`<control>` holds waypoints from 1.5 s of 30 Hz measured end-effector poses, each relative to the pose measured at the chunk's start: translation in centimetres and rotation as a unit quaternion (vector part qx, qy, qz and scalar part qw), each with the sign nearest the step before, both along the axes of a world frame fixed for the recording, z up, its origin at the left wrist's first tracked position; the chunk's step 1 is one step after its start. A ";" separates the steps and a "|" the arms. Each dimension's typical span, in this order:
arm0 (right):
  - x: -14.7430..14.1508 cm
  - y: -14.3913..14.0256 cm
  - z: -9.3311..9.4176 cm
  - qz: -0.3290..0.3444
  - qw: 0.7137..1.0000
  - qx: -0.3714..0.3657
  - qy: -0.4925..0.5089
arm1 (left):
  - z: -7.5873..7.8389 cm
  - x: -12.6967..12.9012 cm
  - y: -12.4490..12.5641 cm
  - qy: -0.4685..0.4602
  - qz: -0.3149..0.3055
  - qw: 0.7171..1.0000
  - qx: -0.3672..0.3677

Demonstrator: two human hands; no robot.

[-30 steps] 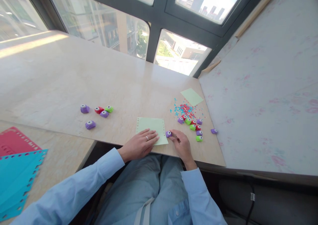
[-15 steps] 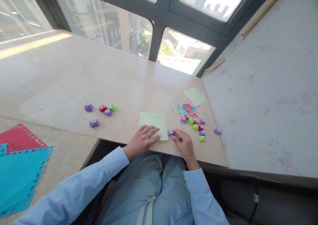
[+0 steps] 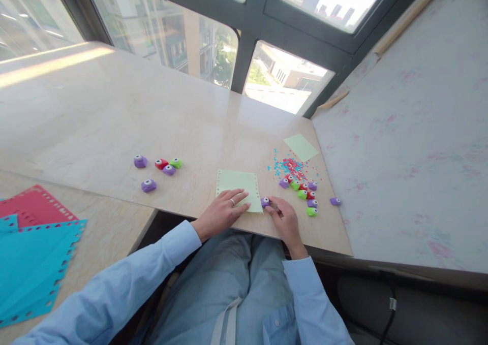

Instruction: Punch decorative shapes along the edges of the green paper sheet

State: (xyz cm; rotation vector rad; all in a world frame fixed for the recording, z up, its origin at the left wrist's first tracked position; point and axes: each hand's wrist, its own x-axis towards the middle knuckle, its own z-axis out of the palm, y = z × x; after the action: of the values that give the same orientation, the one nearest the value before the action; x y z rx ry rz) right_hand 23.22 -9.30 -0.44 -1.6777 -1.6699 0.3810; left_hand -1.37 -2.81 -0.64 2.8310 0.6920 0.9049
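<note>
A pale green sheet of paper (image 3: 238,180) with holes punched along its left and right edges lies near the table's front edge. My left hand (image 3: 224,208) rests on the sheet's lower part, its fingers stretched out and a ring on one of them. At the right edge of the paper sits a purple craft punch (image 3: 265,201) with a round white top. My right hand (image 3: 284,219) grips this punch from the right between thumb and fingers. Whether the paper's edge is inside the punch's slot is too small to tell.
Several purple, red and green punches (image 3: 302,194) cluster right of my right hand. Behind them are red and blue paper bits (image 3: 292,168) and another pale green sheet (image 3: 301,147). More punches (image 3: 169,169) stand to the left. Punched blue (image 3: 34,269) and red sheets (image 3: 40,202) lie far left.
The whole view has shifted slightly. My left hand remains flat on the paper and my right hand still holds the purple punch at its right edge.
</note>
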 end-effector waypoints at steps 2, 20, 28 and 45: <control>0.0 0.0 0.0 0.000 1.000 0.001 -0.002 | 0.1 0.0 0.0 0.012 -0.007 1.000 -0.006; 0.0 0.0 -0.1 -0.001 1.000 0.002 -0.009 | -0.1 -0.2 0.0 0.033 -0.026 0.999 -0.005; 0.0 -0.1 0.1 -0.004 1.000 -0.002 -0.010 | -0.1 -0.2 0.0 0.020 -0.024 0.999 -0.014; -0.1 -0.1 0.2 -0.001 1.000 0.002 -0.009 | -0.5 -0.1 0.0 0.003 -0.020 0.999 -0.050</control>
State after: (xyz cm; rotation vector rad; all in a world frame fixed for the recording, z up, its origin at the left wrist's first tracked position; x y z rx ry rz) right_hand 23.10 -9.43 -0.25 -1.6841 -1.6809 0.3636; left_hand -1.51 -2.78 -1.10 2.7516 0.6604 0.8317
